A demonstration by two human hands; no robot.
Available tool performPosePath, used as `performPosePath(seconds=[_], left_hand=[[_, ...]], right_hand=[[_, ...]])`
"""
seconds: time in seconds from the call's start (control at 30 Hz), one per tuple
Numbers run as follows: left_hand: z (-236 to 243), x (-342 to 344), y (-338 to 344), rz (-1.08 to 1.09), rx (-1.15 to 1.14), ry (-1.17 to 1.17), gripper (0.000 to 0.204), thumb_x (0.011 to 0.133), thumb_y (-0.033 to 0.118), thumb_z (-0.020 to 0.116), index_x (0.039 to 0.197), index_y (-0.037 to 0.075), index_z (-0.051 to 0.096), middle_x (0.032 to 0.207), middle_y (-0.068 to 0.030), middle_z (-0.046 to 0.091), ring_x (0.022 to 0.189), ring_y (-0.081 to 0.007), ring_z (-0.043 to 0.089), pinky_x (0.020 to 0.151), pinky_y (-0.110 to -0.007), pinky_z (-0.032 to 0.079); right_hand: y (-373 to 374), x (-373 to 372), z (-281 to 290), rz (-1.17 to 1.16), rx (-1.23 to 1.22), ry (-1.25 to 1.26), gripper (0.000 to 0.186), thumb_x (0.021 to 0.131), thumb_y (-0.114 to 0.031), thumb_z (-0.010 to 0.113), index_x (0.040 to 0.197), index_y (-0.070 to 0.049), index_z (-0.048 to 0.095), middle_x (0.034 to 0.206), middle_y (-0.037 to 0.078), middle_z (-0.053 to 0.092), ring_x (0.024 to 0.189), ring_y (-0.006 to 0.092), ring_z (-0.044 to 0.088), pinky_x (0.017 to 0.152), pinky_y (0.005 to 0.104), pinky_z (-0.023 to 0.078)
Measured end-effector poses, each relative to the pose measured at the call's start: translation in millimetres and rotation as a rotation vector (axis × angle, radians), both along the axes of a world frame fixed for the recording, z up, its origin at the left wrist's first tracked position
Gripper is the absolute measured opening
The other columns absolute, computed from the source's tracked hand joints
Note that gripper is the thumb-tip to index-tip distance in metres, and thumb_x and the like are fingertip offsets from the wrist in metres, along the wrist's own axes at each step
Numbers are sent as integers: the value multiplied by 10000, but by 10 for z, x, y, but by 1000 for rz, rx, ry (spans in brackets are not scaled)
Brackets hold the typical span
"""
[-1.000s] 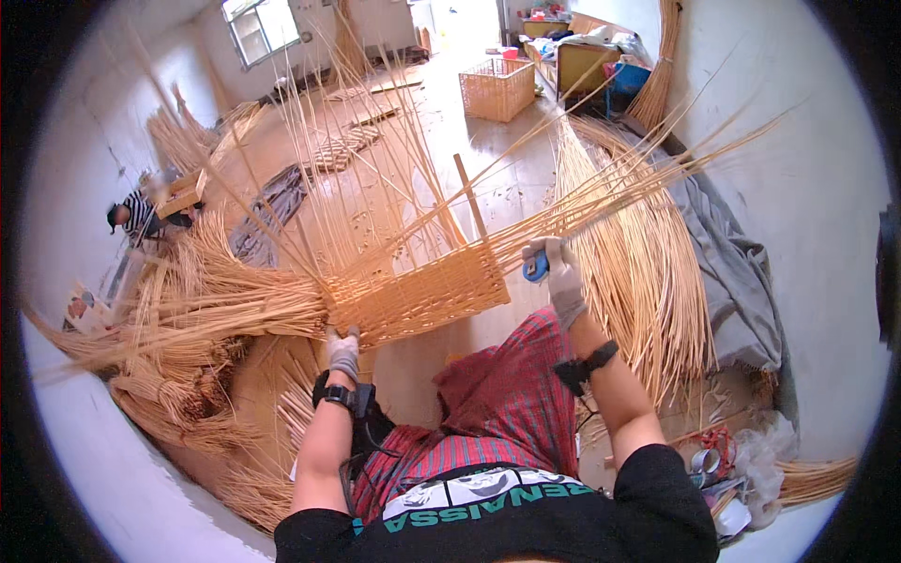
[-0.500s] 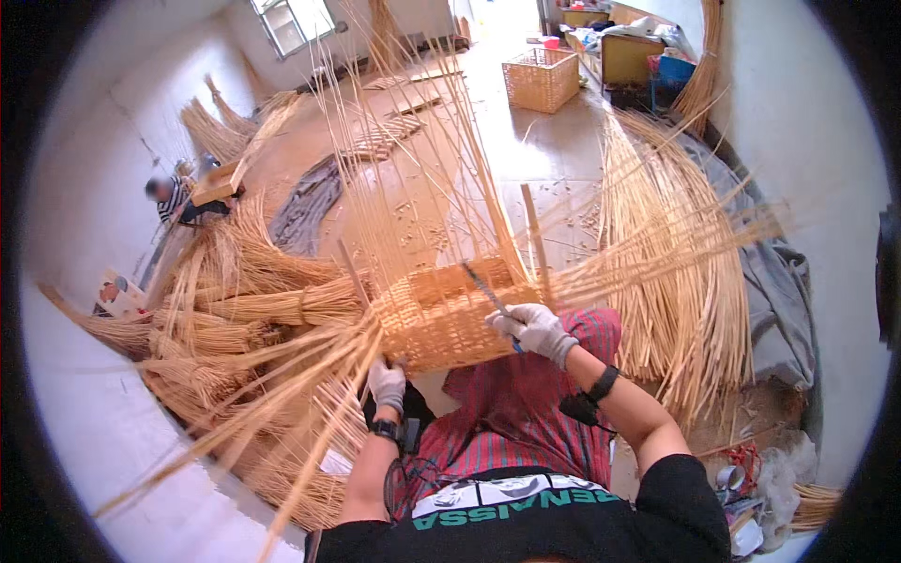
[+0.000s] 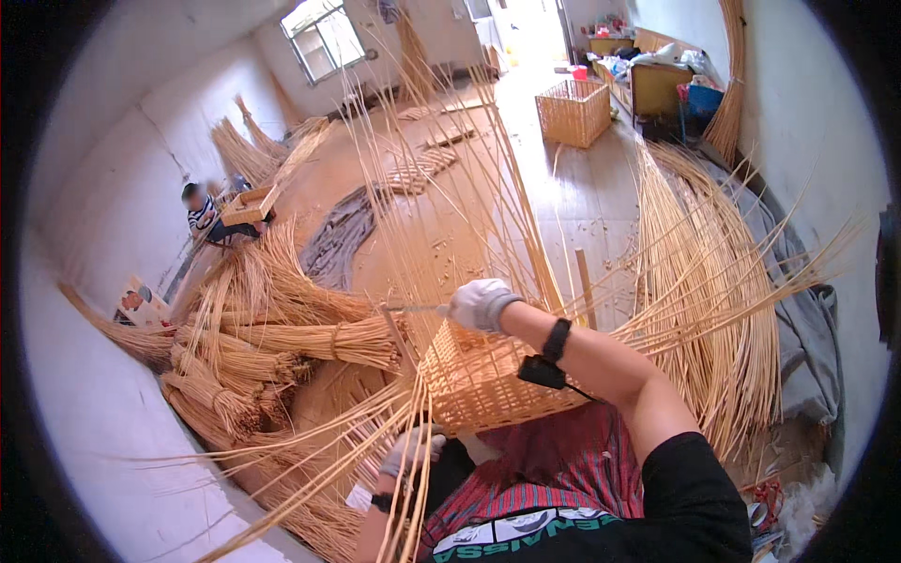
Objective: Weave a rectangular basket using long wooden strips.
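One grey strip (image 3: 419,308) is clenched in my right hand (image 3: 481,305) near the basket (image 3: 497,385); left hand (image 3: 411,449) grip, can't tell remotely.

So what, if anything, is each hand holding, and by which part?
Right hand: a thin grey tool, by its right end. Left hand: can't tell.

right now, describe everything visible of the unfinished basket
The unfinished basket is tan and looks like wicker, its near side an open weave with small gaps. Loose strands rise from it and fan out both ways; a stick stands at each end. It slants by the red cloth, the left hand at its near left corner, contact unclear.
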State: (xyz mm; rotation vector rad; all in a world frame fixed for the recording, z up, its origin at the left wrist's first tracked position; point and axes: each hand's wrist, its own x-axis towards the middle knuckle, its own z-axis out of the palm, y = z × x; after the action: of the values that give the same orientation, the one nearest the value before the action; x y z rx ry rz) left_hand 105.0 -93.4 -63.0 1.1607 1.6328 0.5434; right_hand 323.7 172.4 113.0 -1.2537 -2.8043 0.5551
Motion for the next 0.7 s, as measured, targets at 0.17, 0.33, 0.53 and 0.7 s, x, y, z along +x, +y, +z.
performPosePath(seconds=[0.17, 0.33, 0.53, 0.7], left_hand=[[7, 104, -72, -89, 50, 51, 415, 967, 299, 653, 1254, 2, 626, 911, -66, 685, 764, -141, 634, 687, -285, 525], [-145, -16, -62, -100, 30, 8, 405, 944, 352, 654, 1205, 42, 660, 1014, -121, 709, 972, -229, 660, 889, -360, 514], [51, 116, -29, -88, 147, 118, 421, 937, 330, 672, 1221, 19, 654, 897, -88, 695, 779, -196, 656, 719, -337, 551], [79, 319, 73, 102, 89, -151, 393, 969, 216, 637, 1247, -59, 603, 923, -85, 671, 753, -142, 632, 641, -282, 539]], right_hand=[[165, -445, 35, 78, 150, -73, 405, 955, -405, 502, 1061, -103, 751, 998, 158, 749, 923, 350, 728, 759, 486, 567], [340, 222, 150, 104, 137, -139, 558, 955, -567, 491, 1029, -80, 752, 975, 191, 734, 947, 354, 714, 802, 459, 551], [537, 1901, 419, -295, -101, -155, 514, 931, -576, 524, 914, -133, 785, 903, 133, 745, 888, 329, 703, 831, 433, 529], [634, 2637, 217, -442, 101, -64, 518, 921, -591, 573, 883, -123, 791, 827, 103, 741, 839, 288, 701, 812, 398, 529]])
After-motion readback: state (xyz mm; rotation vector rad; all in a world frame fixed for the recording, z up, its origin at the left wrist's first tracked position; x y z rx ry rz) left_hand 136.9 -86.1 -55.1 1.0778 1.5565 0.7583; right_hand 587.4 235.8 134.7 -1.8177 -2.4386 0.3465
